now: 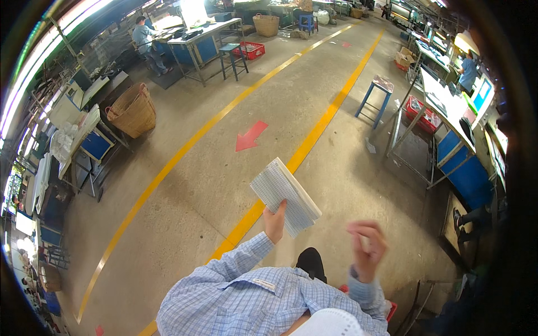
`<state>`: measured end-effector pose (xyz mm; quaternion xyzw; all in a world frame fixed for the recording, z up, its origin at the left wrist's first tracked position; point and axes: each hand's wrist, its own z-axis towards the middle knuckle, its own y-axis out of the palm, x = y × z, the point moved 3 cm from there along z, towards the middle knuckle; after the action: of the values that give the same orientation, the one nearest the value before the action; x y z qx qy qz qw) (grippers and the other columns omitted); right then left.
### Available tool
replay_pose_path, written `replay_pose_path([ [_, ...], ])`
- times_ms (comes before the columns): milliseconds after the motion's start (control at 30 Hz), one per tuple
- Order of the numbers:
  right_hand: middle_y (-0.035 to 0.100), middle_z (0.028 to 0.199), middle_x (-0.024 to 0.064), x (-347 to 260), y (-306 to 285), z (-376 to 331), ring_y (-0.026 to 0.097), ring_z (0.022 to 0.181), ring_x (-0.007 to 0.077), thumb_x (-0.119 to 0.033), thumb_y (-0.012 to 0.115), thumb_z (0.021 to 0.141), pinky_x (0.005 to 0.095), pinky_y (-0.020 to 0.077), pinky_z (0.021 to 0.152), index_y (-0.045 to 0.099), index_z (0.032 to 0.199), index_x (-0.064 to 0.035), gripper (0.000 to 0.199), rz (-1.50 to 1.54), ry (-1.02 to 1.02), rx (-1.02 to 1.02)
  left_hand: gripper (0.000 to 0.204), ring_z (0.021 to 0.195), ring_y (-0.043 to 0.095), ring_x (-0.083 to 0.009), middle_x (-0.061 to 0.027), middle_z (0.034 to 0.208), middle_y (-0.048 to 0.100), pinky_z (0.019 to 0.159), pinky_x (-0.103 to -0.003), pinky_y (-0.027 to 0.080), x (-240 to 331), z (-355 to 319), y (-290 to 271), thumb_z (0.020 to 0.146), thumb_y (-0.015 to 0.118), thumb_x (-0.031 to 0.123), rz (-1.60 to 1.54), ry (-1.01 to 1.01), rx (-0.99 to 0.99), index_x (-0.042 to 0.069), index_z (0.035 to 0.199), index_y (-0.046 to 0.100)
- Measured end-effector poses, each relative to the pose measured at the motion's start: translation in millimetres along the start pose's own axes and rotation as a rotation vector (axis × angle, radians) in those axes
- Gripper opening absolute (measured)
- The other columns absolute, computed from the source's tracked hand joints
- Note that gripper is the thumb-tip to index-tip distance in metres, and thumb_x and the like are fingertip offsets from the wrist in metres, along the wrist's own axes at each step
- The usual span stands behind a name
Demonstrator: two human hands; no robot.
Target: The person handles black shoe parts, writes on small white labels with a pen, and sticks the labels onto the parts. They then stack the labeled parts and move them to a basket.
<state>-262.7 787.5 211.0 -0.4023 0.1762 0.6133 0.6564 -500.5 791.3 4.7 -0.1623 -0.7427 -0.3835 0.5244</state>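
My left hand (pixel 275 222) grips an open booklet (pixel 283 193) by its lower left edge, thumb lying over the page. Small rows of dark print cover the pale page, and a thick stack of leaves shows along its right side. To the right of the booklet, apart from it, my right hand (pixel 368 249) is raised with its fingers bent. Motion blurs those fingers, so whether they are closed cannot be made out; no object shows in them. Both arms wear light blue checked sleeves.
Yellow lines (pixel 320 134) and a red arrow (pixel 251 136) mark the concrete floor. A wicker basket (pixel 132 110) and workbenches stand left. At right are a stool (pixel 375 99), a red crate (pixel 423 113) and a long workbench (pixel 448 106). People (pixel 147 45) work at benches on both sides.
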Motion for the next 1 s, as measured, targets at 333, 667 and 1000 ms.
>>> replay_pose_path([
  [333,0.022,0.149,0.0118,57.3,-78.5,236.3,0.024,0.137,0.0268,-0.023,0.064,0.090,0.0479,0.0353,0.106,0.025,0.144,-0.0150,0.067,0.194,-1.693,0.647,0.043,0.104,0.059,-0.0239,-0.0106,0.118,0.061,0.088,-0.038,0.049,-0.7,214.2,129.6,0.089,0.066,0.016,-0.189,-0.161,0.201,0.002,0.126,0.050],
  [667,0.028,0.153,0.0067,230.2,50.9,517.4,0.024,0.141,0.0262,-0.033,0.049,0.098,0.0508,0.0267,0.114,0.035,0.144,-0.0106,0.053,0.351,-1.778,0.390,0.039,0.101,0.061,-0.0259,-0.0119,0.116,0.061,0.090,-0.038,0.050,-32.8,487.7,150.7,0.089,0.062,0.011,-0.149,0.068,0.459,-0.001,0.124,0.051],
  [1000,0.044,0.145,0.0075,378.0,189.1,798.4,0.036,0.136,0.0252,-0.037,0.051,0.097,0.0482,0.0341,0.110,0.045,0.138,-0.0111,0.049,0.265,-1.872,0.663,0.035,0.098,0.063,-0.0247,-0.0112,0.111,0.064,0.084,-0.039,0.052,-5.5,805.5,314.3,0.087,0.062,0.011,-0.139,-0.140,0.391,0.000,0.119,0.055],
])
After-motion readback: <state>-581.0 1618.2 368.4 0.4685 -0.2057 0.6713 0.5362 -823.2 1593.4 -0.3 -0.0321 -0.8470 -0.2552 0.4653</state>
